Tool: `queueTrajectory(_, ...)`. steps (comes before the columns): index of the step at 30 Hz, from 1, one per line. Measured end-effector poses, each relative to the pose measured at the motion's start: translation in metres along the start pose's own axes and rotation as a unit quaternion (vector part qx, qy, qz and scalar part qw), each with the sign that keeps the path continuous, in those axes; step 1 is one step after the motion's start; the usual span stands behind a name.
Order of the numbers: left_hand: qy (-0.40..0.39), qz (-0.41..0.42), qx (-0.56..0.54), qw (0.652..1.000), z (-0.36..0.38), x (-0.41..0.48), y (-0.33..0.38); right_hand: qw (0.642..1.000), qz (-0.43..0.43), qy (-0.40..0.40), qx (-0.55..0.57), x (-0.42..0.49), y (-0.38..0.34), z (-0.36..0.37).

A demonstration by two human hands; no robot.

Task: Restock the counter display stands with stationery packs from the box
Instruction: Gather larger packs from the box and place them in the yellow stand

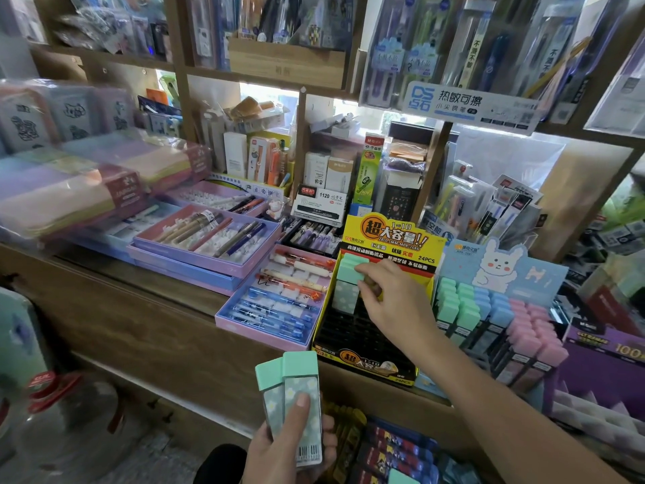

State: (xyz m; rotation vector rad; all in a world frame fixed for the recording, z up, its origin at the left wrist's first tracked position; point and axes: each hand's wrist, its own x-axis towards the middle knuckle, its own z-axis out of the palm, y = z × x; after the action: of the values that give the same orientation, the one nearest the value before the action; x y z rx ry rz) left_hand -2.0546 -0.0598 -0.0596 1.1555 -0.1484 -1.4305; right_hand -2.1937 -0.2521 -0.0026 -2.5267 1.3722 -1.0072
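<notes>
A yellow and black display stand (pixel 370 354) sits on the wooden counter, its black slots mostly bare. Two mint-capped packs (pixel 345 284) stand in its top left corner. My right hand (pixel 394 302) reaches into the stand, fingers pinched on the upper of those packs. My left hand (pixel 286 445) is low in front of the counter, thumb pressed on two mint-capped flowered packs (pixel 293 403) held upright. A box (pixel 401 455) with dark and mint packs lies below the counter edge, partly hidden.
Right of the yellow stand is a rabbit-card stand (pixel 495 309) filled with mint, blue and pink packs. Pink and purple pen trays (pixel 268 298) lie to the left. Shelves of stationery rise behind. A purple box (pixel 607 365) sits at the far right.
</notes>
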Motion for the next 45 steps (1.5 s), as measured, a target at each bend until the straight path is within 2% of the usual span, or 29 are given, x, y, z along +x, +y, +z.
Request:
queueTrajectory(4, -0.009, 0.012, 0.010, 1.000, -0.002, -0.003, 0.000, 0.998, 0.041, -0.027, 0.037, -0.007, -0.002, -0.002)
queueTrajectory(6, -0.015, 0.007, 0.011, 1.000, -0.002, -0.004, 0.000, 0.992, 0.075, -0.026, 0.094, -0.017, -0.005, -0.001)
queueTrajectory(8, -0.017, 0.003, 0.008, 1.000, -0.001, -0.004, -0.001, 0.977, 0.112, -0.040, 0.175, -0.029, -0.010, -0.001)
queueTrajectory(12, -0.003, -0.002, 0.008, 1.000, 0.003, -0.003, -0.002, 0.933, 0.146, -0.120, 0.305, -0.050, -0.024, 0.001)
queueTrajectory(18, 0.015, 0.008, -0.012, 1.000, 0.005, -0.002, -0.006, 0.886, 0.145, -0.256, 0.359, -0.069, -0.041, 0.004)
queueTrajectory(21, 0.019, 0.010, -0.023, 1.000, 0.007, -0.003, -0.006, 0.873, 0.148, -0.272, 0.377, -0.070, -0.043, 0.004)
queueTrajectory(28, -0.002, -0.007, -0.043, 0.999, 0.004, -0.002, -0.004, 0.881, 0.164, -0.218, 0.388, -0.062, -0.036, -0.006)
queueTrajectory(38, -0.027, -0.037, -0.031, 0.998, 0.003, -0.002, 0.002, 0.921, 0.181, -0.015, 0.345, -0.017, -0.013, -0.028)
queueTrajectory(45, -0.016, -0.047, -0.027, 0.998, 0.004, -0.005, 0.005, 0.941, 0.163, 0.013, 0.297, -0.003, -0.002, -0.018)
